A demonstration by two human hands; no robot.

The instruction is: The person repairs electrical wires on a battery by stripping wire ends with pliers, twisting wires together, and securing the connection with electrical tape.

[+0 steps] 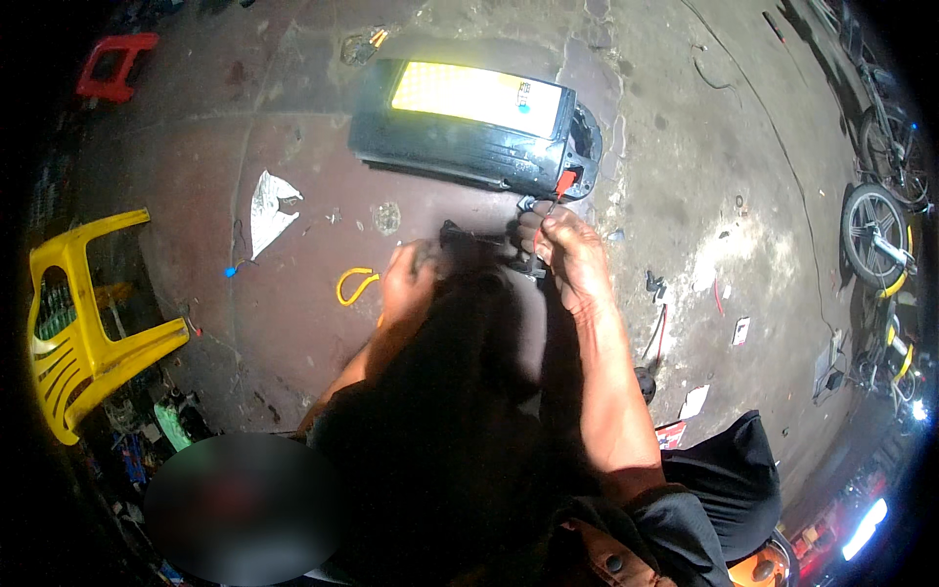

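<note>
A black battery case [460, 147] with a bright yellow and white label lies on the floor in front of me. At its right end a red connector [565, 182] sits by the opening, and a thin red wire [537, 240] runs down from there. My right hand [575, 256] is closed in a pinch on this wire, just below the case's end. My left hand [409, 281] is held lower and further left, its fingers curled; whatever they grip is lost in shadow. Close to its left lies a yellow cord loop [357, 286]. Small dark parts [528, 266] show between my hands.
A yellow plastic stool [98, 342] lies at the left, with a red stool [117, 68] beyond. White torn paper [271, 213] is on the floor. At right are a wheel [873, 230], a long cable [782, 147], paper scraps [694, 401] and small loose parts [656, 286].
</note>
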